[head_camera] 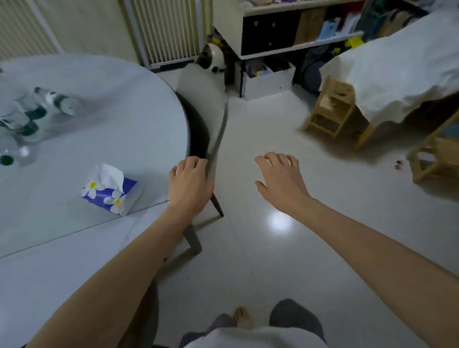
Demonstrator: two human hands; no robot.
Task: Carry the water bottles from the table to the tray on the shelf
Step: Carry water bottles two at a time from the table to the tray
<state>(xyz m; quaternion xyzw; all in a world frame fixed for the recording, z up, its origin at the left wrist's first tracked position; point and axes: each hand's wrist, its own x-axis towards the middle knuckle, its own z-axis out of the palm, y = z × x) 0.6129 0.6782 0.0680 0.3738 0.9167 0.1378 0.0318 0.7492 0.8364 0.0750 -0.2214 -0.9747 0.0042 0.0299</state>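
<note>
Bottles point(23, 117) lie blurred on the table point(116, 122), well apart from both hands. Left hand point(189, 184) and right hand point(279, 178) hang loosely spread, empty.

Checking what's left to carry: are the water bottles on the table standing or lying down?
Mixed: one water bottle lies on its side on the table; others show caps upward, apparently upright, though blurred.

text: none legible; bottle labels point(15, 118): blurred; tissue pack point(110, 190): flowers only
</note>
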